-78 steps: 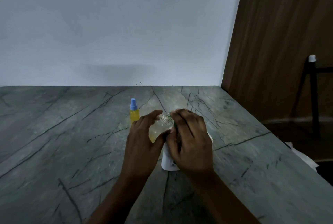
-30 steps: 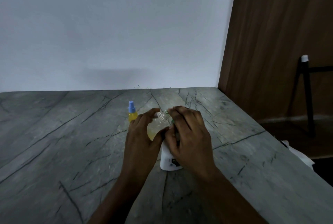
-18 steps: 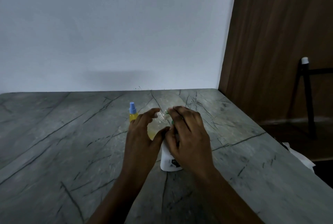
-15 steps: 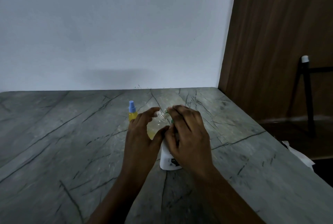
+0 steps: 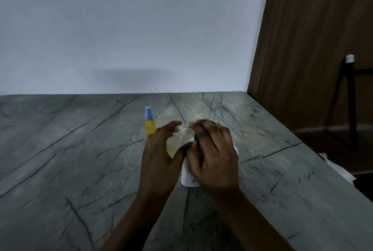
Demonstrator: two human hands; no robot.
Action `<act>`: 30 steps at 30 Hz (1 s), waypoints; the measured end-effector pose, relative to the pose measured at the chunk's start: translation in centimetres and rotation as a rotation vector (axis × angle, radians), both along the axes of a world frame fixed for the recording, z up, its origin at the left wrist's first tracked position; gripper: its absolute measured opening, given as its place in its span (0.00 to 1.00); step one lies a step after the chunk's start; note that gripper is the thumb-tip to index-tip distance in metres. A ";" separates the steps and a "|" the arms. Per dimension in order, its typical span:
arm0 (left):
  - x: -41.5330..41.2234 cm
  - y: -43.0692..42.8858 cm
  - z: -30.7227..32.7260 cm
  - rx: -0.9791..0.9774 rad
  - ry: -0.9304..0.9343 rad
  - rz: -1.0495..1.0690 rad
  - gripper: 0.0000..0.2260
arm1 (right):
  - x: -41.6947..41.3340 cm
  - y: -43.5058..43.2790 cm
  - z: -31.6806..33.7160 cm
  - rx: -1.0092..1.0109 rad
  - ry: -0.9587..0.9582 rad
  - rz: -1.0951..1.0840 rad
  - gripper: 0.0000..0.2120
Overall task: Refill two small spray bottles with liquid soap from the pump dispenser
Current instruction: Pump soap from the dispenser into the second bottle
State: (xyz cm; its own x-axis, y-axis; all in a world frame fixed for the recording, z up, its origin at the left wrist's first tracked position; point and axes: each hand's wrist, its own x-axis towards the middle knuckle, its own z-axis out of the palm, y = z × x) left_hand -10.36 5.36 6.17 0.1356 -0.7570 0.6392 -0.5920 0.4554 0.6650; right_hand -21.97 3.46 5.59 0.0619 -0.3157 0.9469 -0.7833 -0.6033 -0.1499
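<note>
On the grey veined stone countertop (image 5: 80, 170), the white plastic pump dispenser (image 5: 188, 179) is largely covered by the right hand (image 5: 214, 156), whose fingers are curled over the pump head. Only a sliver of green spout (image 5: 195, 137) is shown, so whether the pump is being pressed cannot be told. Just to its left, the small clear plastic spray bottle (image 5: 184, 132), its cap off and threaded neck bare, is gripped by the left hand (image 5: 159, 160) between thumb and fingers and tilted so that its mouth is brought against the spout. Yellow liquid is seen in its lower part, and it is judged only partly filled. Farther back, apart from the hands, the second small spray bottle with a blue cap (image 5: 150, 124) is stood upright, capped and yellow nearly to the shoulder; it is taken as finished. On this reading, the clear bottle remains to be topped up and its spray top, not seen in view, refitted.
</note>
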 end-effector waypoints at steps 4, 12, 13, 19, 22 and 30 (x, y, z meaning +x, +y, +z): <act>-0.1 -0.1 0.1 -0.011 0.002 0.008 0.19 | -0.1 0.1 0.4 0.009 0.024 0.004 0.16; -0.2 0.1 1.5 -0.006 0.014 0.015 0.20 | -0.4 0.3 1.7 0.019 0.048 0.009 0.17; -0.2 0.1 1.6 -0.003 0.013 0.017 0.20 | -0.4 0.3 1.7 0.016 0.045 0.008 0.17; -0.2 0.3 1.7 -0.014 0.026 0.017 0.20 | -0.2 0.3 1.6 0.020 0.054 0.003 0.17; -0.2 0.4 1.7 -0.014 0.027 0.020 0.20 | -0.2 0.3 1.6 0.018 0.049 -0.002 0.17; -0.3 0.4 0.7 -0.010 0.025 0.020 0.21 | -0.3 0.1 0.7 -0.018 0.034 -0.006 0.15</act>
